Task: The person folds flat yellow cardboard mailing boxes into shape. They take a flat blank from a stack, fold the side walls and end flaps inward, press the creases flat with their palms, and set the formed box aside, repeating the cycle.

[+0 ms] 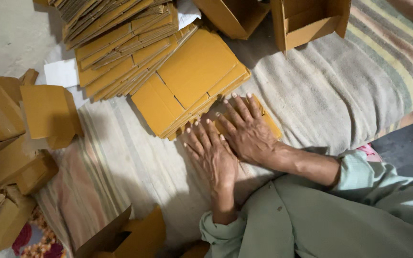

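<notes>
Free striped blanket at 3 o'clock of hands. Flat carton stack blocks 12 o'clock. Folded boxes crowd 9 o'clock. Open box stands at 1 o'clock.

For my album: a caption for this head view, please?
Both hands, left and right, press a flat yellow cardboard box blank onto a striped cloth.

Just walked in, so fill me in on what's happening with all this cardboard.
A person seated on a striped blanket presses both hands flat on a folded yellow cardboard piece. The left hand and right hand lie side by side, palms down. A stack of flat cardboard blanks sits just beyond the fingers. Assembled boxes are piled at the left, and open boxes stand at the top.
</notes>
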{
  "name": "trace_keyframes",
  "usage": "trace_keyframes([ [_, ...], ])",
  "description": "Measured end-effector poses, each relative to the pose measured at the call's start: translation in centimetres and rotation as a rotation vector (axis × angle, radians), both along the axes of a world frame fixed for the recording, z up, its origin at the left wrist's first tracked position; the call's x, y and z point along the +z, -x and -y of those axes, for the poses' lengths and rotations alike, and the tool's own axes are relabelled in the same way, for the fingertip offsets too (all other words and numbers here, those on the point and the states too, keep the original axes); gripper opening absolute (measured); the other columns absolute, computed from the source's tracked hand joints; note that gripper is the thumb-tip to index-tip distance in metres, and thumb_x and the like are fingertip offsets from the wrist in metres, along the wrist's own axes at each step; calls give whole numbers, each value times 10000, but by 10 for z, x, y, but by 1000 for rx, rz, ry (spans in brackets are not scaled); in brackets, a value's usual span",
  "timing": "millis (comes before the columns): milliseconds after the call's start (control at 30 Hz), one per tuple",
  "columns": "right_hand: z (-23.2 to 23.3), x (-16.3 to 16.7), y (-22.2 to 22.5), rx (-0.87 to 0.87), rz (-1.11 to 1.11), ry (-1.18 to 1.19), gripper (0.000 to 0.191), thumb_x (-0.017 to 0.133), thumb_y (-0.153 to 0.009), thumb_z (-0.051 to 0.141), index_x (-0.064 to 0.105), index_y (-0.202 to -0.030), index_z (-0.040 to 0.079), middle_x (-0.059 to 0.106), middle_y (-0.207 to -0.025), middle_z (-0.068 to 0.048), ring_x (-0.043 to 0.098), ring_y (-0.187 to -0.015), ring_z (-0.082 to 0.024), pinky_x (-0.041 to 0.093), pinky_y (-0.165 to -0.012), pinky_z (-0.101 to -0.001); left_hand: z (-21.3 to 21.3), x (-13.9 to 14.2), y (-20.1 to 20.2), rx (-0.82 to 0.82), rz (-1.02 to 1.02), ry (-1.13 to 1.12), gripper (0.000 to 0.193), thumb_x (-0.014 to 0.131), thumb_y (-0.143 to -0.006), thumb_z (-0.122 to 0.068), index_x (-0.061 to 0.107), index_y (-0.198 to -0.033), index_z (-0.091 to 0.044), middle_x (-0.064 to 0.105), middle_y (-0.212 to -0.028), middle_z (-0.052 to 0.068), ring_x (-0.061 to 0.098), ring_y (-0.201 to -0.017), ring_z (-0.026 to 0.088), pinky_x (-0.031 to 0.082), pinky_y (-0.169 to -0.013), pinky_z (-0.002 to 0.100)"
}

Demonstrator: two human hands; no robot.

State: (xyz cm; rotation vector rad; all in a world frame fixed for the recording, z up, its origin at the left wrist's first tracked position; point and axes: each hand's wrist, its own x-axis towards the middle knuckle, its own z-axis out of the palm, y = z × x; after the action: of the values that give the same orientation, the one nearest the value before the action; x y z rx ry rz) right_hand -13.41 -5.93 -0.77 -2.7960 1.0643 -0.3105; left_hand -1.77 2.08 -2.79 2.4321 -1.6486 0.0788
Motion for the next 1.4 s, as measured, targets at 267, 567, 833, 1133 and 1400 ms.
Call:
trace_keyframes([
  [267, 35, -2, 10, -146, -144, 201, 634, 482, -955, 427, 487, -1482, 76, 465, -1530, -245, 251, -1490, -500, 88, -1172, -687, -1, 9, -27, 95, -30, -62, 573, 369, -1061, -368, 361, -1572, -109, 272, -1612, 254, 155, -1510, 464, 125, -1179, 641],
  [567, 24, -5, -17, -34, -132, 10, 577, 485, -951, 386, 542, -1417, 51, 488, -1488, -245, 243, -1503, -492, 76, -1189, -689, 18, 10, -11, -1, 21, 35, 481, 438, -1046, -320, 507, -1464, -93, 442, -1554, 187, 315, -1500, 414, 265, -1214, 629],
  [833, 32, -13, 10, -156, -47, 152, 579, 485, -983, 363, 536, -1457, 34, 462, -1525, -269, 293, -1486, -494, 102, -1188, -690, 5, 18, -17, 61, 8, 62, 495, 452, -1049, -332, 500, -1465, -68, 429, -1526, 250, 313, -1458, 449, 256, -1158, 653],
  [1133, 26, -13, 0, -39, 17, 105, 615, 536, -940, 386, 537, -1461, 59, 440, -1550, -267, 307, -1489, -482, 144, -1205, -674, 11, 18, -4, 7, 16, 76, 481, 450, -1048, -319, 488, -1471, -94, 431, -1544, 203, 285, -1487, 435, 272, -1171, 638],
  [1400, 28, -1, 3, -81, -182, 108, 669, 474, -938, 415, 474, -1497, 46, 407, -1548, -290, 254, -1481, -523, 105, -1170, -717, 10, 9, -18, 73, 152, 29, 504, 433, -1052, -342, 429, -1490, -94, 350, -1569, 233, 251, -1485, 455, 221, -1152, 668],
])
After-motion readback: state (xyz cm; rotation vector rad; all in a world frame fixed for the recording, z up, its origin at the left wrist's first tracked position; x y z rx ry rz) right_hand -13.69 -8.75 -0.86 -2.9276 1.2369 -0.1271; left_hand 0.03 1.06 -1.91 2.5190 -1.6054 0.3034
